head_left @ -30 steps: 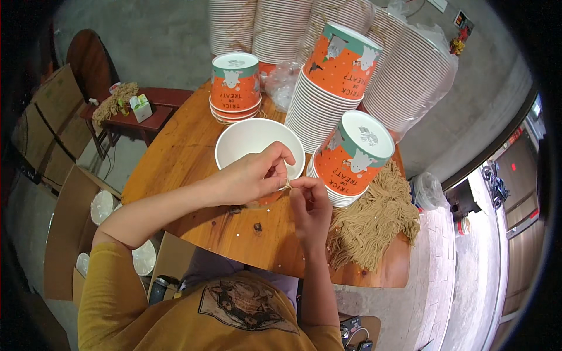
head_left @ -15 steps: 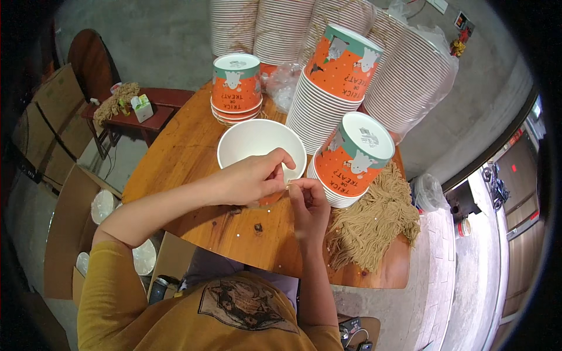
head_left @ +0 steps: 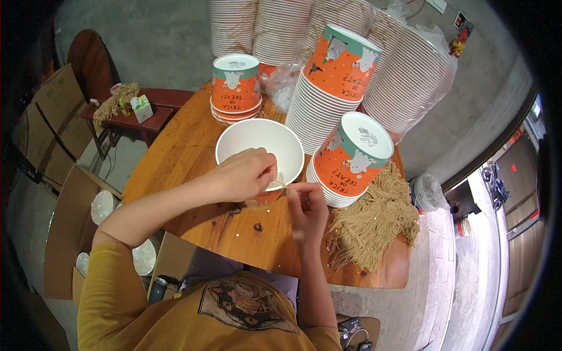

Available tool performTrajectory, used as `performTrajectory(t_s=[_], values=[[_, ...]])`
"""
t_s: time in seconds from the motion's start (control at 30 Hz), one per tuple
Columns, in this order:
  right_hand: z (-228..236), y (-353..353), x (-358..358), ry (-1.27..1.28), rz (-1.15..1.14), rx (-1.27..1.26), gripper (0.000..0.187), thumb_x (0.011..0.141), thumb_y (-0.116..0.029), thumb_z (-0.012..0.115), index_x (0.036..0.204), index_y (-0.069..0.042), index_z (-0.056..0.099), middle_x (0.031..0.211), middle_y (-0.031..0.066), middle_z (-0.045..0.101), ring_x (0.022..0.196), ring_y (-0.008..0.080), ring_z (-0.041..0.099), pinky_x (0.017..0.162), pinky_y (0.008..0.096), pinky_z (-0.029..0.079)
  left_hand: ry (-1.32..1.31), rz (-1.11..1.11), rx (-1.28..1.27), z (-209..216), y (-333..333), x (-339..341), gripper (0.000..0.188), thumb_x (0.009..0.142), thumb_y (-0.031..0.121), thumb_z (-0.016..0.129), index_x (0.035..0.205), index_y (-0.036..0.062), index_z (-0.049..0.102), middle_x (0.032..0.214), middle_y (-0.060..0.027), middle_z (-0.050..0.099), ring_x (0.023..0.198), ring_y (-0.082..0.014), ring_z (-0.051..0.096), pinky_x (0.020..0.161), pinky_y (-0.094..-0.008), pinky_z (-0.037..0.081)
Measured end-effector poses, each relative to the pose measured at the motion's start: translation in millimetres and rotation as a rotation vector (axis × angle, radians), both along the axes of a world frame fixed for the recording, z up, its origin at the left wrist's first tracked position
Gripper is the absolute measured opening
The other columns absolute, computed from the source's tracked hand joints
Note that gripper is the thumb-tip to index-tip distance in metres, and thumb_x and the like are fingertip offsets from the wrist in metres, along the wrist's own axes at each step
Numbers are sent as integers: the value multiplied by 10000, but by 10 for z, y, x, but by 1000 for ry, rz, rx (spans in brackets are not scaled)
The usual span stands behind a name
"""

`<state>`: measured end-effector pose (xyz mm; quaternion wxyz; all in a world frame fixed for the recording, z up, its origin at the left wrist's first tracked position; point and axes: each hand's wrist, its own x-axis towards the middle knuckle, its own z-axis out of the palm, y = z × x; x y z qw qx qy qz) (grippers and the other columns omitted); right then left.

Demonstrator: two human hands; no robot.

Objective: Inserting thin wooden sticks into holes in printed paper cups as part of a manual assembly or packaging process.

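An orange paper bucket with a white inside (head_left: 260, 136) stands mouth up on the wooden table in front of me. My left hand (head_left: 246, 175) lies across its near rim, fingers closed in a pinch on a thin tan cord (head_left: 281, 183). My right hand (head_left: 307, 207) pinches the same cord just right of the rim, thumb and forefinger together. Between the two hands a short piece of cord shows at the rim; whether it is knotted is too small to tell. My left hand hides part of the bucket's near side.
Upside-down bucket stacks stand right (head_left: 354, 155), behind (head_left: 331, 93) and back left (head_left: 236, 88). A heap of tan cords (head_left: 377, 219) lies at the table's right. Bagged bucket stacks (head_left: 410, 82) line the back. A cardboard box (head_left: 70, 228) holding buckets is at left.
My left hand has turned and shifted a little left, its fingers curling in. My right hand stays near the rim, slightly further left. The bucket has moved slightly left.
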<state>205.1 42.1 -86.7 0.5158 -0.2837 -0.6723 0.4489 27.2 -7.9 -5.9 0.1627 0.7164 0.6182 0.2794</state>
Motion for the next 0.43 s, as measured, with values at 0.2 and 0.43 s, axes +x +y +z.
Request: performTrajectory(t_s=[0.2, 0.43], values=[[6, -20, 0, 9, 0, -14, 47, 920, -33, 623, 942, -53, 586, 765, -81, 525, 655, -9, 427, 601, 158, 360, -274, -105, -142, 1, 13, 22, 159, 915, 140, 536, 991, 2, 556, 915, -132, 625, 807, -251, 623, 721, -368, 506], [12, -34, 13, 8, 4, -39, 48, 923, -55, 630, 953, -55, 591, 803, -64, 559, 692, -3, 464, 645, 163, 397, -188, -56, -258, 153, -44, 54, 216, 936, 155, 535, 1098, 13, 532, 906, -75, 636, 750, -222, 637, 719, -354, 564]])
